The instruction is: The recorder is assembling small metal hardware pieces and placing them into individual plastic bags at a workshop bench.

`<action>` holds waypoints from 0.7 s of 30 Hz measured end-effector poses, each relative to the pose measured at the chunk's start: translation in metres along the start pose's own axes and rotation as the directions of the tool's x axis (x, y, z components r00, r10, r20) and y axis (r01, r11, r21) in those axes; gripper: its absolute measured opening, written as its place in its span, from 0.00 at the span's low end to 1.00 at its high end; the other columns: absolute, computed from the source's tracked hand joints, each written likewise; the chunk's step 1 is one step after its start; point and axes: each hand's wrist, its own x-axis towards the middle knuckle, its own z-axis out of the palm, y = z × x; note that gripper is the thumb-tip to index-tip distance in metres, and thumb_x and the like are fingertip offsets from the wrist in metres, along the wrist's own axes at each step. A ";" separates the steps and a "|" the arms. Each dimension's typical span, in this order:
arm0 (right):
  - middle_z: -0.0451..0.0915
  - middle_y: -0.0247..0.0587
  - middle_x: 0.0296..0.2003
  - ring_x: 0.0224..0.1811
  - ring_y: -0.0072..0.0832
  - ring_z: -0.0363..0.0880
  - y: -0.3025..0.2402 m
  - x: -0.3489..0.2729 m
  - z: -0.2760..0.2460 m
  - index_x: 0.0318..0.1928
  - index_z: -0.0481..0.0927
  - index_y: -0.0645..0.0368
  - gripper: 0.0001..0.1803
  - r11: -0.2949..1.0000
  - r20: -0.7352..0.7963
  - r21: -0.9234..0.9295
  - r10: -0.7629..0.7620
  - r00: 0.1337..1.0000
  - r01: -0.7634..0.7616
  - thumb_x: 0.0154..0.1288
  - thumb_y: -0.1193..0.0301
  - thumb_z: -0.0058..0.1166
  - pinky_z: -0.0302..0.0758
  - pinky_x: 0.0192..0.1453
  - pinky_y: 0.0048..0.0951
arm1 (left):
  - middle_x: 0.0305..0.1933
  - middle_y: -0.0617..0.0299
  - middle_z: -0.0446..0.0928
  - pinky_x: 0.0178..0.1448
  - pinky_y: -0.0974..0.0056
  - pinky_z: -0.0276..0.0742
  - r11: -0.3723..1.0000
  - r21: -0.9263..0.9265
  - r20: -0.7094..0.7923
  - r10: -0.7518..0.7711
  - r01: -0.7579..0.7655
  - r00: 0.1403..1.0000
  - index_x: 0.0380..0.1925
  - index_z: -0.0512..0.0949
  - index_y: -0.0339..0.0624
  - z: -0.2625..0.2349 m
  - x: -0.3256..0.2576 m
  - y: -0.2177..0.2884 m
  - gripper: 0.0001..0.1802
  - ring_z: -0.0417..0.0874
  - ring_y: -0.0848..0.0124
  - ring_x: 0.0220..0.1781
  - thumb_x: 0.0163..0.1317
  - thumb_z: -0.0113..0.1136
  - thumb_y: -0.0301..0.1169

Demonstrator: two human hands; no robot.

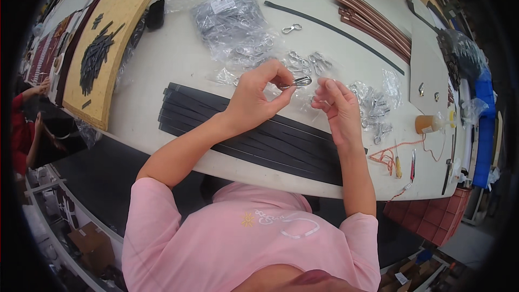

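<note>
My left hand (261,91) pinches a silver metal snap hook (301,81) between thumb and fingers, above the table's middle. A little to the right, my right hand (340,105) is raised with loosely bent fingers and nothing visible in it. Below both hands lies a bundle of flat black straps (216,124). Loose snap hooks in clear plastic (319,62) lie just beyond my hands, and more wrapped snap hooks (373,105) are right of my right hand. A single snap hook (292,28) lies farther off.
A large clear bag of metal hooks (230,19) lies at the far side. One long dark strap (335,35) and brown straps (373,24) are at far right. On the left stands a yellow board (121,27) with short black pieces. An orange-brown container (427,124) sits right; another person (27,124) is at left.
</note>
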 end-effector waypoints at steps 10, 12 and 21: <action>0.82 0.33 0.33 0.34 0.21 0.81 0.000 -0.007 -0.006 0.42 0.83 0.59 0.09 0.998 0.036 0.012 0.064 0.997 -0.064 0.71 0.66 0.61 0.83 0.41 0.30 | 0.41 0.63 0.78 0.55 0.69 0.78 0.950 -0.247 0.014 -0.192 0.190 0.981 0.38 0.73 0.39 0.008 -0.004 -0.001 0.10 0.81 0.77 0.45 0.62 0.66 0.20; 0.82 0.34 0.32 0.33 0.21 0.81 -0.002 -0.007 -0.009 0.41 0.82 0.59 0.09 0.996 0.068 0.017 0.085 0.994 -0.087 0.71 0.66 0.61 0.83 0.40 0.30 | 0.42 0.63 0.78 0.56 0.69 0.78 0.950 -0.236 0.034 -0.204 0.206 0.978 0.38 0.73 0.39 0.009 -0.004 0.000 0.10 0.80 0.77 0.45 0.62 0.66 0.20; 0.83 0.34 0.33 0.33 0.21 0.82 -0.003 -0.008 -0.005 0.40 0.82 0.60 0.08 0.996 0.107 -0.041 0.077 0.991 -0.073 0.70 0.67 0.61 0.83 0.40 0.31 | 0.42 0.62 0.79 0.55 0.69 0.79 0.969 -0.185 0.081 -0.150 0.162 0.985 0.39 0.75 0.38 0.006 -0.007 0.008 0.10 0.81 0.77 0.44 0.61 0.66 0.19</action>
